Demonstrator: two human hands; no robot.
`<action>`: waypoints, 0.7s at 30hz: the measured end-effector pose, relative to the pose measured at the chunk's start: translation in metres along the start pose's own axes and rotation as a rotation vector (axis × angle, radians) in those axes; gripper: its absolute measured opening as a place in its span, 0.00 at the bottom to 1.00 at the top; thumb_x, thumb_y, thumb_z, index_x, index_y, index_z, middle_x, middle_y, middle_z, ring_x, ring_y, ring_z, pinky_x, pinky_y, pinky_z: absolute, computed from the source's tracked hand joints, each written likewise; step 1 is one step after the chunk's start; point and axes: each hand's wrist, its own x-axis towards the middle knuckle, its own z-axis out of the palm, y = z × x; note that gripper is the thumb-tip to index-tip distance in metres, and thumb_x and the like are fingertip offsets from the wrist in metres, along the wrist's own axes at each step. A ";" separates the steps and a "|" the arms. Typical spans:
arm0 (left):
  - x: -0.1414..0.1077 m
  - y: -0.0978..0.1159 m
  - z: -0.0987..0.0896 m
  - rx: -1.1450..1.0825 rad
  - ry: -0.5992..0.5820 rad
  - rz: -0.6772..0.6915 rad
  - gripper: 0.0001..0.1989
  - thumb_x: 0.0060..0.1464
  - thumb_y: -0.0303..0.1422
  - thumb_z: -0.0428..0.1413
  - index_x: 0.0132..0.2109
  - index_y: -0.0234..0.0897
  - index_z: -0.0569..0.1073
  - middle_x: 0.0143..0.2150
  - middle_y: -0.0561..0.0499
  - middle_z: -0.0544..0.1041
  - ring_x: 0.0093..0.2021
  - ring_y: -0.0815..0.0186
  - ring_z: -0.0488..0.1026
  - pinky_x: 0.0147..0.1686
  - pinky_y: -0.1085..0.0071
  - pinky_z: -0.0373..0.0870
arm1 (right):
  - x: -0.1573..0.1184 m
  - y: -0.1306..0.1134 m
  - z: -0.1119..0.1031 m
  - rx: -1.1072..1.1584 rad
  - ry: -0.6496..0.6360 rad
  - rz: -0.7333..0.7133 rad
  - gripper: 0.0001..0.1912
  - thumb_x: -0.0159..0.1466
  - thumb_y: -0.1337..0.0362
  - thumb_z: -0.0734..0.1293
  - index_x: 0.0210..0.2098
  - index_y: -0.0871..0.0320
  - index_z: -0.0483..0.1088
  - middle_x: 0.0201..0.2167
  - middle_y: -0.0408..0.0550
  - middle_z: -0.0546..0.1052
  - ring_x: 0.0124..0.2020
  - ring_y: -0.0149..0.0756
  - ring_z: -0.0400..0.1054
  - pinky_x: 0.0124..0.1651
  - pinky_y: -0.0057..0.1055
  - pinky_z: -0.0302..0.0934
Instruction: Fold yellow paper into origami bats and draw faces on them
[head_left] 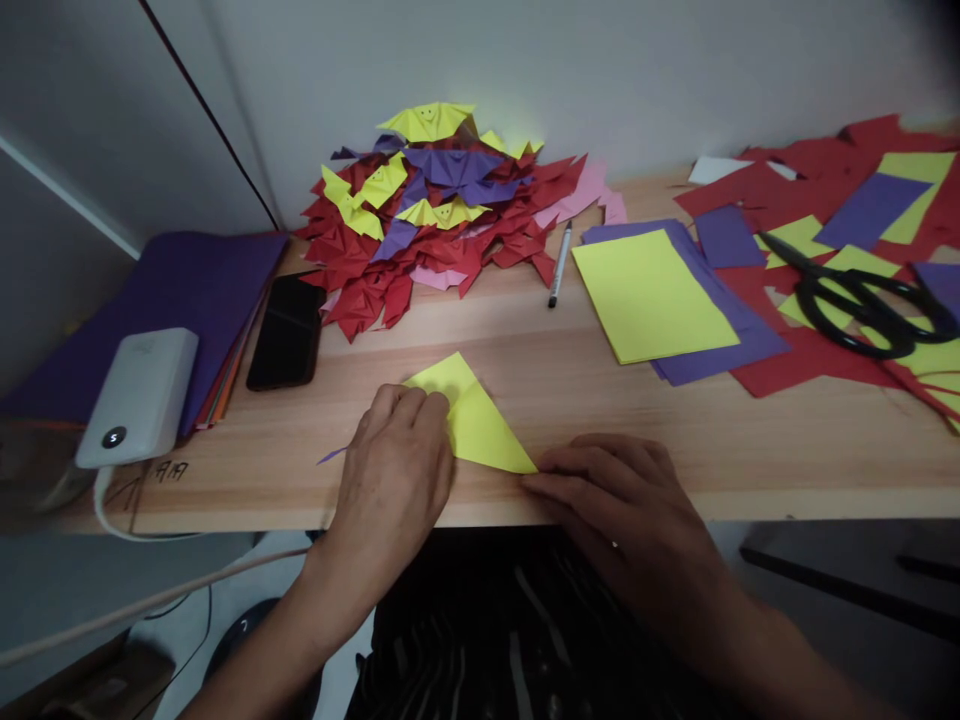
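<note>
A sheet of yellow paper (480, 425), folded into a triangle, lies on the wooden table in front of me. My left hand (401, 455) has its fingers curled down over the left part of the sheet and hides that corner. At the opposite end, my right hand (611, 490) holds the pointed right corner with its fingers close together; its thumb is mostly hidden. A thin purple paper scrap (331, 456) sticks out to the left of my left hand.
Behind is a heap of folded paper bats (442, 215). A pen (561, 265), stacked yellow sheets (652, 295) and black-handled scissors (862, 300) on paper scraps lie to the right. A phone (285, 330), white power bank (142, 395) and purple sheets (180, 275) are left.
</note>
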 end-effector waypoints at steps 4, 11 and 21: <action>0.001 0.000 0.001 -0.004 0.033 0.024 0.05 0.56 0.23 0.48 0.35 0.35 0.66 0.36 0.45 0.69 0.42 0.56 0.62 0.40 0.59 0.67 | 0.003 -0.001 0.000 0.010 -0.017 0.037 0.08 0.64 0.71 0.65 0.40 0.56 0.75 0.38 0.43 0.78 0.42 0.35 0.67 0.47 0.36 0.53; 0.002 0.001 0.003 0.021 0.044 0.025 0.05 0.56 0.24 0.48 0.37 0.35 0.67 0.36 0.44 0.70 0.43 0.55 0.63 0.41 0.58 0.67 | 0.004 -0.002 0.001 0.032 -0.014 0.066 0.07 0.65 0.70 0.64 0.39 0.56 0.74 0.37 0.42 0.78 0.42 0.35 0.66 0.47 0.35 0.53; 0.004 0.006 0.003 0.141 0.022 0.005 0.05 0.55 0.24 0.49 0.36 0.35 0.68 0.35 0.44 0.70 0.42 0.54 0.63 0.39 0.57 0.69 | 0.009 -0.008 0.007 -0.017 0.004 0.111 0.07 0.66 0.70 0.62 0.33 0.57 0.72 0.33 0.44 0.76 0.37 0.37 0.65 0.43 0.36 0.52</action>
